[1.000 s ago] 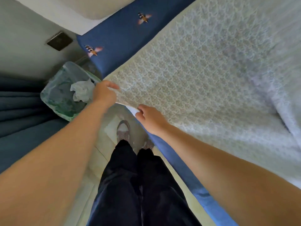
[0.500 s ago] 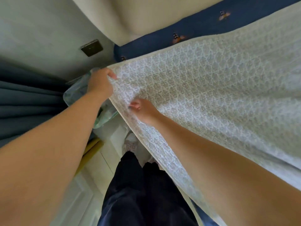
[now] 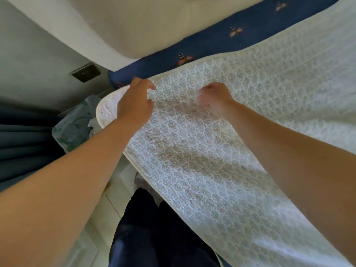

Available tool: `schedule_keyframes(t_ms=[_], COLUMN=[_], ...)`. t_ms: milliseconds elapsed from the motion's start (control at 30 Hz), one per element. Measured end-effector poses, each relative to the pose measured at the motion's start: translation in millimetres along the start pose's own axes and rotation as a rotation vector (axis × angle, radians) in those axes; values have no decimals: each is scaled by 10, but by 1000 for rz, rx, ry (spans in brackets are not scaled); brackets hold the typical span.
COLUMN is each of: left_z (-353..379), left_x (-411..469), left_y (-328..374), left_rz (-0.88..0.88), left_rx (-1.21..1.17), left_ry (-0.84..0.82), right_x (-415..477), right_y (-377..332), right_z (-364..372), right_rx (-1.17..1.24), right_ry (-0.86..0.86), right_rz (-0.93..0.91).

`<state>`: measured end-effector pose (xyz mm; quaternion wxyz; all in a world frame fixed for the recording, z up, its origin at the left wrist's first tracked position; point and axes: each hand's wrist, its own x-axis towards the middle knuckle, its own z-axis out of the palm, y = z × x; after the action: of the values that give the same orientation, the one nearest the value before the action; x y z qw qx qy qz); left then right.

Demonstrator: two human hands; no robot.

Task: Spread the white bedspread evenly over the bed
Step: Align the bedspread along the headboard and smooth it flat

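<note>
Two hands at the bed's head corner, left hand curled on the white lacy-patterned bedspread, right hand too blurry to tell, probably tugging it over the blue sheet next.

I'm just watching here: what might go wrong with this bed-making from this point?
The bedspread corner juts past the bed's edge under the left hand, with the waste bin just below, so it might sag into it. A strip of blue sheet shows along the top, so the cover may end up uneven. The right hand is blurred and its grip is unclear, so a tug might slip.
</note>
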<state>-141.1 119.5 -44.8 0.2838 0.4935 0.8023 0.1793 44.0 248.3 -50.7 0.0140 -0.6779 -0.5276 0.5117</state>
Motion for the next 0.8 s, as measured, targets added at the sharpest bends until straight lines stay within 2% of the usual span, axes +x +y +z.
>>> schedule_keyframes(t_ms=[67,200,267,433,700,800], left_z=[81,232,321,468,339,326], left_x=[113,481,642,885,985,968], left_y=[150,413,420,267,-35,-68], left_rz=[5,67,43,16,99,105], left_rx=[20,6,14,94,141,91], left_ry=[-30,-52,-80,-90,-59,-69], right_x=[96,454,646,964,1237,1317], right_y=[8,-37,-106,-261,-443,-456], right_z=[-170,-537,-624,-606,-652,-582], right_rx=[19,-63,-81,49,-37,28], right_ry=[25,217,252,209,115,180], right_rz=[48,-17,5,189,320,272])
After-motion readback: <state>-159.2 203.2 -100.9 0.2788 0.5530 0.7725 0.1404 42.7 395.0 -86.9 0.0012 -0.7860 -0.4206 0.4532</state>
